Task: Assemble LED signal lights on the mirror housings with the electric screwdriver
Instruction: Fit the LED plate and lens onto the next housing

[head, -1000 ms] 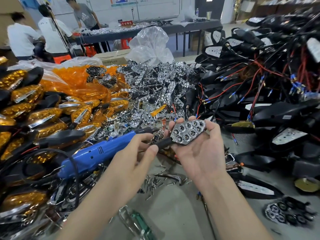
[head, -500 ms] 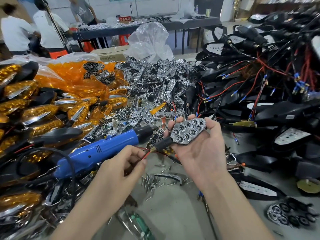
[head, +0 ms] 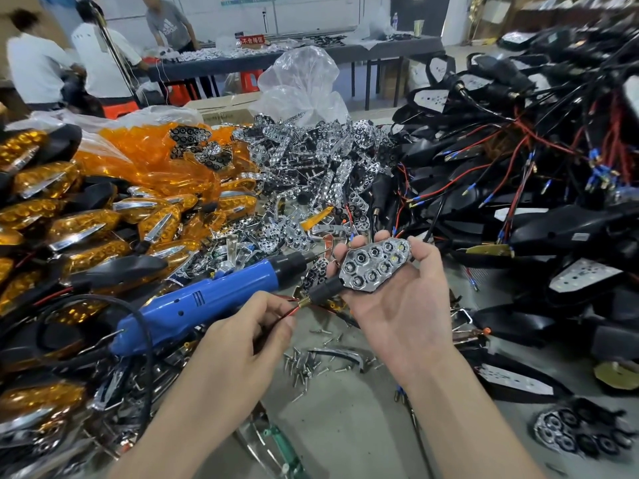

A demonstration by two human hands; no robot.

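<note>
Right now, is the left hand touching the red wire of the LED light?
Touching. The head view shows the left hand pinching the red wire just off the LED light stem.

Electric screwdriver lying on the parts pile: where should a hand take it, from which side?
Grip the electric screwdriver at mid-barrel, from above on the near side: it lies slanted, black nose up-right, cord trailing from its rear, middle bare. The left hand, pinching a red wire, is nearest; the right hand holds the LED module.
</note>
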